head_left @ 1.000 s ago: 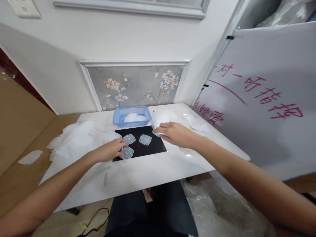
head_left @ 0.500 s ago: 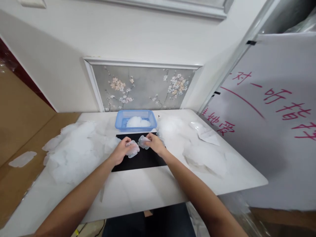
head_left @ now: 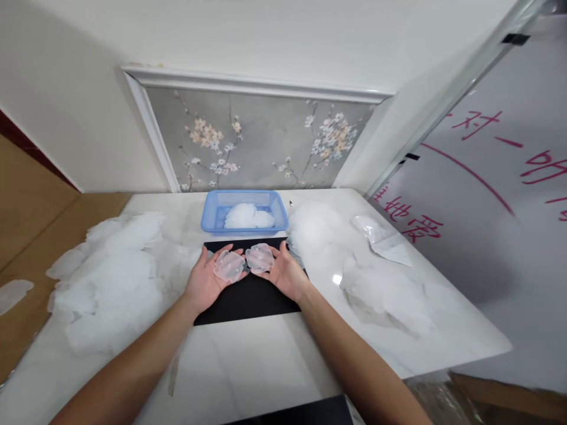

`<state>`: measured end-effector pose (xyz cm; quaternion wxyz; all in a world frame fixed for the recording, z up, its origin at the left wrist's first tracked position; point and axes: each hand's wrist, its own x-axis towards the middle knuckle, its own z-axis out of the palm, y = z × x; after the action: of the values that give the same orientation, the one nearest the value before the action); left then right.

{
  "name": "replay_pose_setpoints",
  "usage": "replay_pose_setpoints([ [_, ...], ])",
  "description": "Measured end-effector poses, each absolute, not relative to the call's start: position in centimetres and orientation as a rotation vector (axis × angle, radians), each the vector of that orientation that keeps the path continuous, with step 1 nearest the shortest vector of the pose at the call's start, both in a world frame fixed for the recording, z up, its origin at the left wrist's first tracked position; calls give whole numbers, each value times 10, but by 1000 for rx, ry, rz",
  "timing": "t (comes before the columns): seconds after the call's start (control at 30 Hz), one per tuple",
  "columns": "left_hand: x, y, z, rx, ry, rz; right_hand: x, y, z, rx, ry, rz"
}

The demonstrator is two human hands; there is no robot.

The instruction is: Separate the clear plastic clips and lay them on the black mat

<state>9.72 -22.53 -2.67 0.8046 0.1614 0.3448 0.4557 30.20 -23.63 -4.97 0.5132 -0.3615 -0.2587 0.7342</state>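
Observation:
Palm up above a black mat (head_left: 252, 298), my left hand (head_left: 204, 284) holds a small stack of thin, translucent, wavy-edged plastic pieces (head_left: 228, 267) across its fingers. A similar stack of translucent plastic pieces (head_left: 260, 258) is held by my right hand (head_left: 289, 275), also turned palm up with fingers stretched beneath it. The two stacks are side by side, a small gap between them. Just beyond the mat stands a blue plastic basket (head_left: 205, 224) with a heap of whitish translucent pieces (head_left: 245, 217) inside.
A large pile of translucent pieces (head_left: 119, 283) covers the table's left side, by brown cardboard (head_left: 24, 254). More piles (head_left: 316, 230) lie right of the basket, near a clear plastic bag (head_left: 387, 242). A flowered panel wall (head_left: 261, 136) backs the table; a whiteboard (head_left: 482, 283) stands right.
Both hands have turned from gripping their stacks at the edges to palm up, with the stacks lying flat across the fingers. My view has moved closer to the table.

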Motion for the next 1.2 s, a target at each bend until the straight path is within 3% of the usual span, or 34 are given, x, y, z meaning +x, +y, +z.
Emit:
replay_pose_setpoints([
  [0.93, 96, -232, -30, 372, 536, 943, 312, -243, -65, -858, -608, 1571],
  [1.1, 106, -239, -35, 594, 531, 877, 287, -254, -59, -982, -949, 1525],
  [1.2, 108, -243, -31, 1017, 621, 853, 276, -259, -57, -1121, -1083, 1349],
])
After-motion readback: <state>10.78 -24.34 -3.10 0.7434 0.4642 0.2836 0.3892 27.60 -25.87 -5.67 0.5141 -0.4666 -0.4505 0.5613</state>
